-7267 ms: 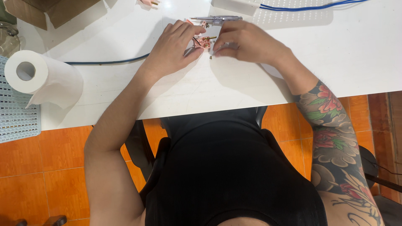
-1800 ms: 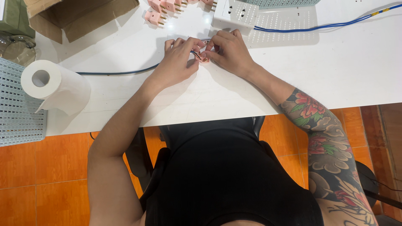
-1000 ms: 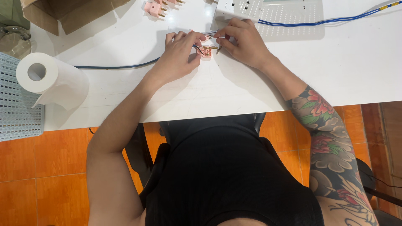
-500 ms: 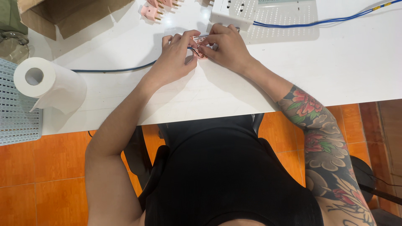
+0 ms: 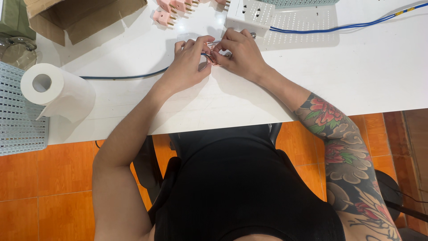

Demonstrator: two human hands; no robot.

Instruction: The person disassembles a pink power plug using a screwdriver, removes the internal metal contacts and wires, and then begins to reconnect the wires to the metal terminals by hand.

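Both hands meet over the white table (image 5: 312, 76). My left hand (image 5: 187, 64) pinches a small pink plug part (image 5: 213, 59) where a dark blue cable (image 5: 125, 76) reaches it. My right hand (image 5: 240, 53) closes over the same part from the right and holds a thin metal tool (image 5: 216, 42) whose tip pokes out between the fingers. Most of the pink part is hidden by the fingers. A white socket block (image 5: 249, 13) lies just beyond my right hand.
Several loose pink plugs (image 5: 171, 9) lie at the table's far edge. A cardboard box (image 5: 80, 15) sits far left, a paper towel roll (image 5: 55, 91) at the near left edge, a perforated grey tray (image 5: 18, 116) beside it. A blue cable (image 5: 347, 26) runs right from the socket block.
The hands stayed together on the pink part, with small shifts of the fingers. The view has drifted slightly, so the hands sit a little higher and left than a second ago.
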